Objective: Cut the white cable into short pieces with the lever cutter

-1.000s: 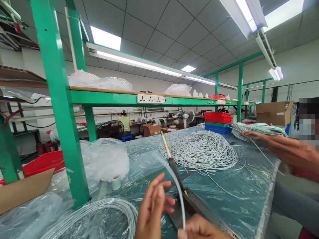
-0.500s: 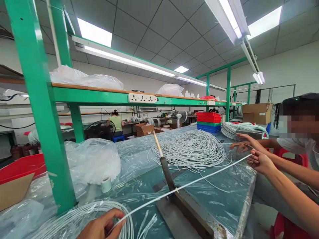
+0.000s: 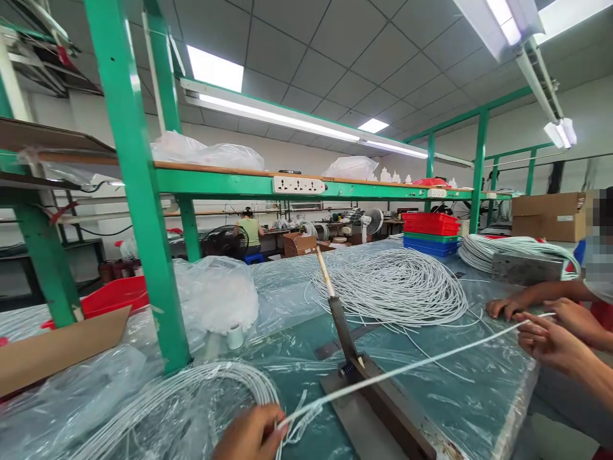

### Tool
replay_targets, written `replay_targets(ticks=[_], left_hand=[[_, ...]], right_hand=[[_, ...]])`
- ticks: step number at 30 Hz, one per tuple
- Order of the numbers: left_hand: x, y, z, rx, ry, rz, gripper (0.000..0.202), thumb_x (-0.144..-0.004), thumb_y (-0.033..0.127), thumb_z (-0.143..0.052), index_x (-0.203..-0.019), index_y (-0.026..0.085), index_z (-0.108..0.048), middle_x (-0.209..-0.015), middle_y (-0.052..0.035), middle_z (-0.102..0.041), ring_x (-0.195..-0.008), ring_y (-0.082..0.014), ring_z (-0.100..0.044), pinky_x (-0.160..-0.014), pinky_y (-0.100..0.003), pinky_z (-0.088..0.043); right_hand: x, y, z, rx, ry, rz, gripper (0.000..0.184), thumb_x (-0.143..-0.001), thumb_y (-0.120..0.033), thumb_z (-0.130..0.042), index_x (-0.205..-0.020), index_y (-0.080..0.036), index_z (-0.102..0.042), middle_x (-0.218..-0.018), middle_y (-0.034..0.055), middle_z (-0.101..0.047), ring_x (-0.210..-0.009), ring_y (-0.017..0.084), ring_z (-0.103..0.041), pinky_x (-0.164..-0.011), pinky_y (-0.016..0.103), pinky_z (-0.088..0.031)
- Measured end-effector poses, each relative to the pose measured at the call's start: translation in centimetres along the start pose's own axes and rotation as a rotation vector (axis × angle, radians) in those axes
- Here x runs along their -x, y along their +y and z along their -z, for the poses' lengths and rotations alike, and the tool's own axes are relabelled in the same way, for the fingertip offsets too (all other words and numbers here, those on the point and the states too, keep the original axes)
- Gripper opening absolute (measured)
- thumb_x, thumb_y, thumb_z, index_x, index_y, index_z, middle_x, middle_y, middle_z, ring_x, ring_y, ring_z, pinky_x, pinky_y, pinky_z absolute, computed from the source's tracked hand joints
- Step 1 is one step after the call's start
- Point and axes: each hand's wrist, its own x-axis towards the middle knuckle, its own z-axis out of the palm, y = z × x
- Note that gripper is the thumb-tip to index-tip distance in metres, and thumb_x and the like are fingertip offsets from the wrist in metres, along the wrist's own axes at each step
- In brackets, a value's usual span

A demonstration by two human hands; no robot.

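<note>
The surface [image 3: 479,396], wrapped in clear plastic film, carries a lever cutter [image 3: 345,345] with its handle raised. Left of the cutter stands a green rack post [image 3: 143,211]. Above and behind the cutter, a white socket strip [image 3: 298,185] sits on the rack's rail. Behind the cutter lies a large coil [image 3: 393,287] of white cable. Far right of the cutter, a cardboard box [image 3: 550,214] bears a white label whose writing is too small to read.

A single white cable [image 3: 421,364] runs taut across the cutter's base. To the cutter's lower left, the person's left hand [image 3: 249,437] is closed around one end of it, just beside a looser coil [image 3: 191,396]. To the cutter's right, a co-worker's hand [image 3: 550,342] pinches the other end. The person's right hand is out of view.
</note>
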Motion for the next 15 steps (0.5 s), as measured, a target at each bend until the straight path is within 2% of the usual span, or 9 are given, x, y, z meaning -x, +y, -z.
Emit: replay_targets(ticks=[1,4,6,8,10,12,15], left_hand=[[-0.4,2.0,0.2,-0.016,0.021,-0.055,0.023,-0.075,0.032,-0.047,-0.058,0.02,-0.058,-0.05,0.0032,-0.05,-0.049,-0.0129,-0.042,-0.05,-0.021,-0.022],[-1.1,9.0,0.3,0.034,0.247,-0.219,0.02,-0.079,0.029,-0.046,-0.075,0.023,-0.064,-0.064,0.001,-0.062,-0.052,-0.014,-0.045,-0.053,-0.024,-0.024],[-1.1,12.4,-0.8,0.089,0.224,-0.358,0.019,-0.079,0.025,-0.047,-0.08,0.024,-0.066,-0.065,-0.0007,-0.063,-0.053,-0.0155,-0.046,-0.055,-0.026,-0.024],[-0.8,13.4,-2.4,0.129,0.114,-0.399,0.02,-0.077,0.023,-0.049,-0.088,0.024,-0.066,-0.065,-0.0026,-0.063,-0.056,-0.0176,-0.048,-0.056,-0.027,-0.023],[-0.4,11.9,-3.7,0.114,0.039,-0.353,0.023,-0.075,0.019,-0.049,-0.09,0.024,-0.065,-0.065,-0.0035,-0.061,-0.058,-0.0189,-0.048,-0.056,-0.027,-0.022],[0.0,8.7,-3.8,0.048,0.012,-0.244,0.022,-0.073,0.017,-0.048,-0.084,0.024,-0.066,-0.064,-0.0028,-0.06,-0.058,-0.018,-0.048,-0.055,-0.026,-0.022],[0.0,2.7,-1.1,-0.108,-0.075,0.005,0.019,-0.07,0.015,-0.048,-0.074,0.022,-0.065,-0.058,0.0012,-0.057,-0.053,-0.0134,-0.047,-0.051,-0.022,-0.023]], right_hand=[[0.8,0.9,-1.7,-0.039,-0.069,-0.059,0.024,-0.083,-0.012,-0.045,-0.06,-0.014,-0.05,-0.04,-0.0047,-0.03,-0.034,-0.002,-0.032,-0.038,0.012,-0.02],[4.6,3.8,-7.9,-0.157,-0.329,-0.263,0.023,-0.078,-0.023,-0.055,-0.059,-0.015,-0.045,-0.045,-0.0072,-0.024,-0.034,-0.002,-0.025,-0.037,0.012,-0.019],[7.8,5.3,-11.9,-0.144,-0.478,-0.339,0.019,-0.077,-0.03,-0.057,-0.067,-0.015,-0.05,-0.046,-0.0083,-0.019,-0.034,-0.001,-0.019,-0.037,0.014,-0.021],[10.6,5.9,-14.8,-0.068,-0.578,-0.352,0.017,-0.076,-0.033,-0.057,-0.077,-0.017,-0.055,-0.047,-0.0084,-0.017,-0.035,0.0,-0.013,-0.037,0.016,-0.023],[12.1,5.7,-16.2,0.0,-0.604,-0.303,0.015,-0.074,-0.032,-0.059,-0.078,-0.017,-0.056,-0.047,-0.0084,-0.014,-0.037,0.001,-0.007,-0.036,0.017,-0.022],[11.8,4.7,-16.2,0.015,-0.552,-0.199,0.011,-0.071,-0.026,-0.06,-0.07,-0.018,-0.053,-0.049,-0.0088,-0.008,-0.041,0.002,0.001,-0.036,0.017,-0.019],[9.0,2.3,-14.8,0.001,-0.4,-0.028,0.009,-0.071,-0.022,-0.055,-0.065,-0.018,-0.049,-0.053,-0.0085,0.004,-0.05,0.006,0.008,-0.036,0.017,-0.017]])
